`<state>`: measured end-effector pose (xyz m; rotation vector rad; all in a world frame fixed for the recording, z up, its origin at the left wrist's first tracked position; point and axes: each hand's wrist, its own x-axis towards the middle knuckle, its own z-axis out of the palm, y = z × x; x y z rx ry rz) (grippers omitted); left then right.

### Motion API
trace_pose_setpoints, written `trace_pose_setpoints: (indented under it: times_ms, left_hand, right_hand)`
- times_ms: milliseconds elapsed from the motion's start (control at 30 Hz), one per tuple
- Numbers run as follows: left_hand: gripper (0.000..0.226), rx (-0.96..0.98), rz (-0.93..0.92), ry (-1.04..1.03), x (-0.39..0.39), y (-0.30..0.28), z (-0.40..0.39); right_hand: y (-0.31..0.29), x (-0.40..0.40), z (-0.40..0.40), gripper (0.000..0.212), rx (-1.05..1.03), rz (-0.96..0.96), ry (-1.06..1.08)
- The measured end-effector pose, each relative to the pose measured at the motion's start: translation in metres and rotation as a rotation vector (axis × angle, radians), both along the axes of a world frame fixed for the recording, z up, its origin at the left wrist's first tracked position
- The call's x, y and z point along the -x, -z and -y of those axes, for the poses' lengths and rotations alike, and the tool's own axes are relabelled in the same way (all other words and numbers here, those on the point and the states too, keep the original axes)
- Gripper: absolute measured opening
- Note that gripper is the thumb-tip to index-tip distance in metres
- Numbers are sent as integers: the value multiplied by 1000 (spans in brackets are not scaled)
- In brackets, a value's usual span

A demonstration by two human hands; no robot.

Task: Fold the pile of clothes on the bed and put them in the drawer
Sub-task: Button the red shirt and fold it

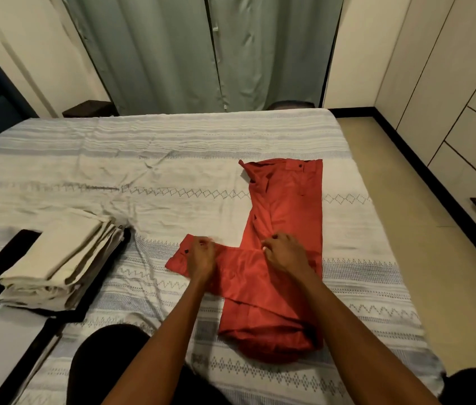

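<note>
With the red shirt point(286, 217) lying right of centre on the bed point(143, 159), both hands' fingers point(272, 244) look curled onto its sleeve point(198, 258), which may slide and skew the fold.

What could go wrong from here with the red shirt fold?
1. The left hand pinches the sleeve cuff of the red button-up shirt; letting go early could let the sleeve slide back out.
2. The shirt's collar end looks bunched, so the final fold may come out lumpy.
3. The stack of folded beige cloths sits near the bed's edge and could topple.
</note>
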<state>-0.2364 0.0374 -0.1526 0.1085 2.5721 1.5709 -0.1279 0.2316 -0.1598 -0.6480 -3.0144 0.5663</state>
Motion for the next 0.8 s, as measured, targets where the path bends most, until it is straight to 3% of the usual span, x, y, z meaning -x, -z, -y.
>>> trace_pose_setpoints:
  times_ms: [133,367,600,667,800]
  left_hand:
    - [10,2,-29,162,22,-8,-41]
    - [20,24,73,316,112,-11,-119]
    - [31,38,150,336,212,9,-179]
    - [32,59,135,359,240,18,-197]
    - [46,180,15,466,284,32,-233]
  right_hand:
    - [4,33,-13,43,-3,56,-18]
    - [4,117,-69,41,284,-104,54]
    - [14,215,-126,74,353,-136,216]
    - [17,241,-140,67,337,-155,280]
    - [18,276,-164,33,353,-203,352]
